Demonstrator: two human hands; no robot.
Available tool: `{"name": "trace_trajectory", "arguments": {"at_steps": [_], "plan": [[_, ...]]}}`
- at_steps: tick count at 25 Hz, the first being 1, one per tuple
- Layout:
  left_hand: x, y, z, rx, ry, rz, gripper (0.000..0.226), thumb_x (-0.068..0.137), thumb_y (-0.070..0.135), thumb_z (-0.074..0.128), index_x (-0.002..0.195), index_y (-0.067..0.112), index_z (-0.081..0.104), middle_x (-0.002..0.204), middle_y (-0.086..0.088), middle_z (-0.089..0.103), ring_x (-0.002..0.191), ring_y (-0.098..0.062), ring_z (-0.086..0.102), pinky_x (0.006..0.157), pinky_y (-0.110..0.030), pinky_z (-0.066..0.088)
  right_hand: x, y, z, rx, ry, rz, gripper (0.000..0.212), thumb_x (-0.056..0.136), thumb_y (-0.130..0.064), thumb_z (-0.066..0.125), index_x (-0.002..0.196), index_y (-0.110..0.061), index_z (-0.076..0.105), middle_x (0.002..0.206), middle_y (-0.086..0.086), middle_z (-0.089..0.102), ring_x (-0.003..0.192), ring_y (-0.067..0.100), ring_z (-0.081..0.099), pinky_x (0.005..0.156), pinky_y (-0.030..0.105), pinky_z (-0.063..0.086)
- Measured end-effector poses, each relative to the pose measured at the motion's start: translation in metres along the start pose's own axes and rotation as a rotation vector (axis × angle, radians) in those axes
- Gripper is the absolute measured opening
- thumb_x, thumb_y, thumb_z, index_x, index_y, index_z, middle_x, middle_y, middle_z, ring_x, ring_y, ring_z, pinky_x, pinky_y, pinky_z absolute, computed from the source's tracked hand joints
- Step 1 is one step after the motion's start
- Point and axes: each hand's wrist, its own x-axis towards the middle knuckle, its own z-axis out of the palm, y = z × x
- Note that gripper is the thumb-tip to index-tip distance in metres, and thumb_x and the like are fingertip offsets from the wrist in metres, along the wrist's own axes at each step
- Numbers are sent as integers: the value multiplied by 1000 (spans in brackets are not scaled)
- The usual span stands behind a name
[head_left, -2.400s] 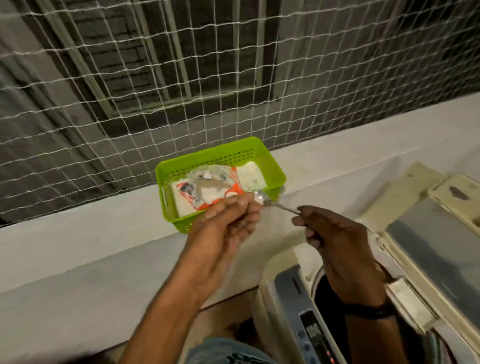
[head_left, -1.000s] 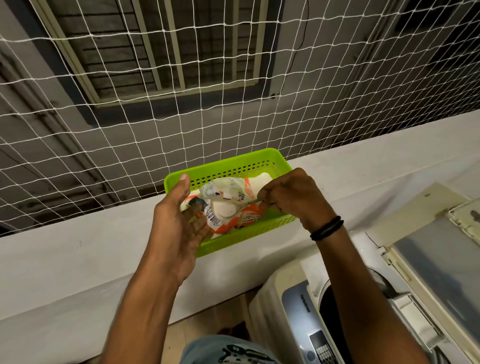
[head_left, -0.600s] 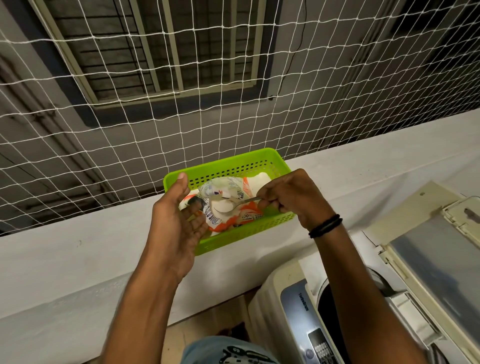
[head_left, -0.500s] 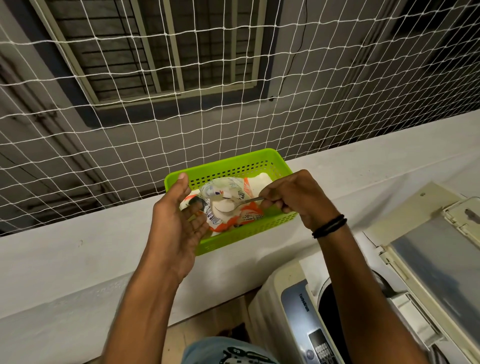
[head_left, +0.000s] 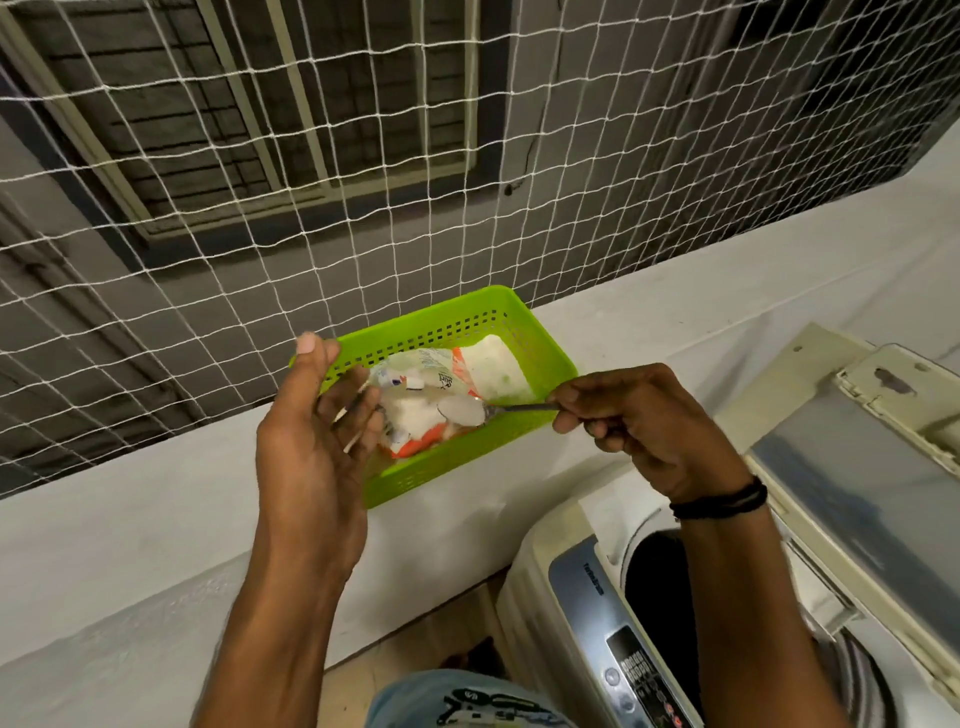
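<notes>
A bright green plastic basket (head_left: 545, 353) sits on a white ledge. Inside it lies an opened orange-and-white detergent packet (head_left: 431, 374) with white powder showing. My right hand (head_left: 639, 421) pinches the handle of a metal spoon (head_left: 467, 410); the spoon's bowl carries a heap of white powder just above the packet. My left hand (head_left: 311, 441) is at the basket's left end, thumb up over the rim, its fingers holding the packet's opened edge.
The white ledge (head_left: 156, 519) runs across the view, with a white rope net (head_left: 363, 182) right behind the basket. A top-loading washing machine (head_left: 587, 597) stands at lower right, its lid (head_left: 857, 467) raised and the drum open below my right forearm.
My right hand went from beside the basket into the packet and has drawn the spoon back to the right, loaded with powder. My left hand moved to the packet's left edge and stays there.
</notes>
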Motion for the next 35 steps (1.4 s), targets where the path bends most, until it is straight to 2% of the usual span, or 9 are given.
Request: {"name": "trace_trajectory", "arguments": {"at_steps": [4, 8, 10, 17, 22, 25, 27, 31, 35], "plan": [[-18, -16, 25, 11, -107, 62, 50, 92, 54, 52, 128, 20, 62, 111, -3, 67, 109, -20, 66, 94, -34, 51, -34, 13, -40, 60, 139, -46, 14, 85, -3, 69, 80, -7, 81, 71, 16, 74, 48, 10, 45, 42, 19, 36], [-29, -54, 58, 45, -240, 12, 37, 95, 48, 51, 116, 23, 67, 107, -2, 69, 102, -19, 67, 94, -35, 52, -76, 43, -90, 124, 340, -43, 17, 86, 0, 67, 80, -7, 81, 71, 15, 75, 47, 9, 47, 41, 18, 35], [-37, -87, 82, 125, -331, -75, 27, 97, 45, 51, 105, 27, 69, 102, 1, 70, 97, -17, 68, 89, -33, 53, -106, 68, -125, 183, 501, -20, 16, 85, 0, 66, 77, -5, 79, 68, 13, 74, 45, 9, 48, 39, 16, 35], [-57, -236, 159, 456, -547, -528, 32, 93, 50, 55, 108, 24, 66, 112, -11, 64, 96, -23, 66, 78, -32, 53, -177, 170, -235, 308, 1066, 97, 15, 82, 2, 64, 72, -4, 74, 62, 15, 70, 39, 6, 49, 37, 16, 35], [-57, -356, 200, 615, -638, -926, 66, 88, 59, 56, 132, 9, 53, 115, -20, 58, 102, -33, 62, 86, -39, 54, -167, 243, -272, 353, 1267, 160, 10, 68, -2, 62, 60, -3, 69, 62, 15, 60, 61, 22, 52, 55, 29, 38], [-45, -416, 219, 601, -556, -1080, 76, 86, 61, 59, 134, 4, 48, 127, -27, 51, 110, -40, 57, 101, -46, 49, -142, 286, -280, 250, 1395, 327, 14, 76, -10, 68, 67, -13, 78, 61, 0, 71, 67, 22, 64, 65, 28, 52], [-36, -448, 231, 580, -506, -1138, 80, 84, 63, 58, 134, 2, 46, 128, -29, 50, 113, -42, 56, 102, -48, 48, -124, 309, -278, 81, 1420, 418, 14, 83, -17, 68, 79, -14, 81, 77, 5, 78, 80, 26, 72, 82, 30, 56], [-21, -493, 253, 469, -418, -1202, 86, 82, 66, 57, 136, 0, 43, 134, -30, 46, 121, -42, 51, 105, -48, 45, -85, 339, -270, -186, 1443, 335, 16, 89, -9, 63, 90, -6, 79, 86, 11, 76, 85, 27, 70, 80, 28, 52], [-17, -507, 260, 443, -441, -1251, 85, 83, 66, 57, 132, -3, 45, 138, -30, 46, 127, -42, 48, 110, -48, 41, -69, 354, -255, -437, 1421, 208, 20, 93, -4, 62, 107, -3, 76, 98, 14, 77, 91, 29, 71, 78, 11, 39]]}}
